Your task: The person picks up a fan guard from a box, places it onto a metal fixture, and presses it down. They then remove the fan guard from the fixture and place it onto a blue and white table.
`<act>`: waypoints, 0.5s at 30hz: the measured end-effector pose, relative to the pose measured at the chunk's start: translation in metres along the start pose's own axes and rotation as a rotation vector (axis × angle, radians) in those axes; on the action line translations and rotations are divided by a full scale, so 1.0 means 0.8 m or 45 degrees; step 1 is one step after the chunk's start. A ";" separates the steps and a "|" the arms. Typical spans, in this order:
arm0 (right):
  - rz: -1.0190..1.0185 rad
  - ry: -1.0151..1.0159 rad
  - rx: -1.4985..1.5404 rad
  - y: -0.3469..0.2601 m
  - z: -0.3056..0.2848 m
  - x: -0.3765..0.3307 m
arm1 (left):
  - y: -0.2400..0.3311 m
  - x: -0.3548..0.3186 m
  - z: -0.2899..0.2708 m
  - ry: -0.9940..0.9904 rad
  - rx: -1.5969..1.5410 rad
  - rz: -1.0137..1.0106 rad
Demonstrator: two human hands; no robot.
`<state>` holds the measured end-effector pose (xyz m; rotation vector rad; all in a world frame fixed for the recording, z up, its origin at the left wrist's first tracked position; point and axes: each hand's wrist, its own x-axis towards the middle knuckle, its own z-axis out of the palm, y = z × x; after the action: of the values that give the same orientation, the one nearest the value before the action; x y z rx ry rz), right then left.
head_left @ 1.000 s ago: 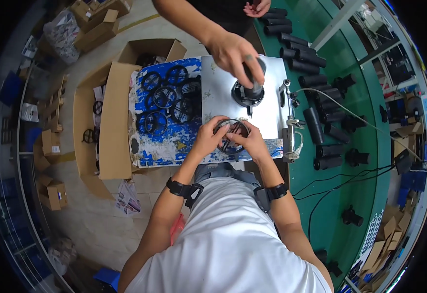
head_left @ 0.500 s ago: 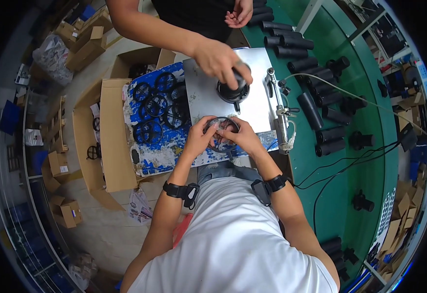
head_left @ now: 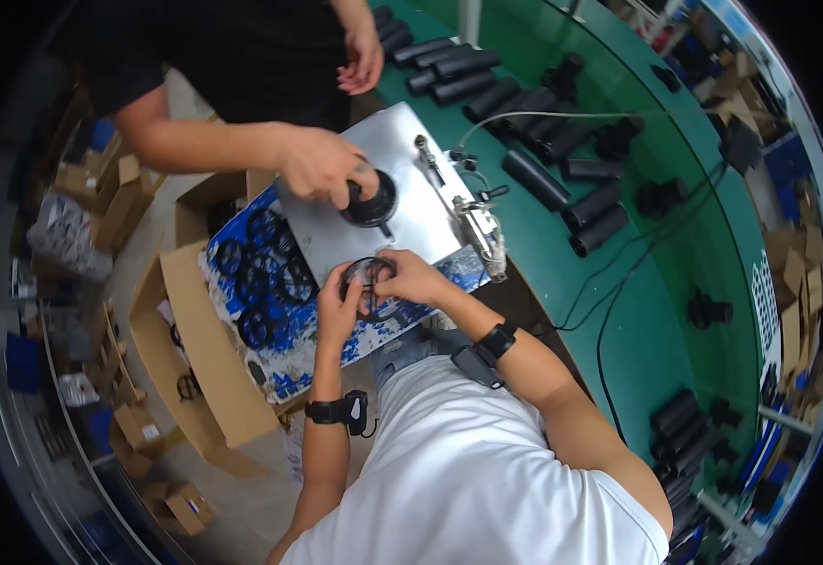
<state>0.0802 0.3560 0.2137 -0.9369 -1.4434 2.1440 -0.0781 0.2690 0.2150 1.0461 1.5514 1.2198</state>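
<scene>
In front of me, low over the near edge of the metal plate (head_left: 374, 122), I hold a round black plastic ring (head_left: 374, 321) between both hands. My left hand (head_left: 338, 306) grips its left side with curled fingers. My right hand (head_left: 410, 279) pinches the upper right of the rim, fingertips reaching inside it. What the fingertips touch within the ring is too small to make out. Just beyond, a co-worker's hand (head_left: 322, 168) presses on a black round part (head_left: 374, 209) lying on the plate. Left of the plate, several similar black spoked rings (head_left: 259, 273) are heaped on a worn blue-and-white board (head_left: 284, 353).
A metal lever clamp (head_left: 476, 221) is mounted along the plate's right side. Several black tubes (head_left: 536, 181) lie on the green bench (head_left: 562, 282) to the right, with dark cables (head_left: 619, 282) trailing across it. An open cardboard box (head_left: 218, 353) stands at the left.
My view has turned, so the bench and plate appear tilted and shifted left. The co-worker's hand is lower over the round part on the plate. Both my hands still hold the ring.
</scene>
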 end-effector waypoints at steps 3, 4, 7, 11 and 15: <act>-0.071 0.020 0.015 0.000 0.000 -0.004 | 0.008 -0.004 -0.007 -0.153 0.001 0.075; -0.079 0.064 -0.070 -0.001 -0.003 -0.005 | 0.009 -0.002 -0.005 -0.164 0.000 0.083; -0.070 0.081 -0.108 -0.002 -0.001 -0.003 | 0.010 -0.001 -0.010 -0.253 -0.107 0.014; -0.057 0.060 -0.151 -0.002 0.002 -0.003 | 0.009 -0.008 -0.010 -0.243 -0.048 -0.010; -0.102 0.114 -0.177 0.002 0.004 -0.006 | 0.013 -0.009 -0.007 -0.245 -0.021 0.017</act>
<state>0.0814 0.3500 0.2149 -0.9929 -1.5738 1.9403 -0.0805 0.2621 0.2270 1.1301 1.3860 1.1049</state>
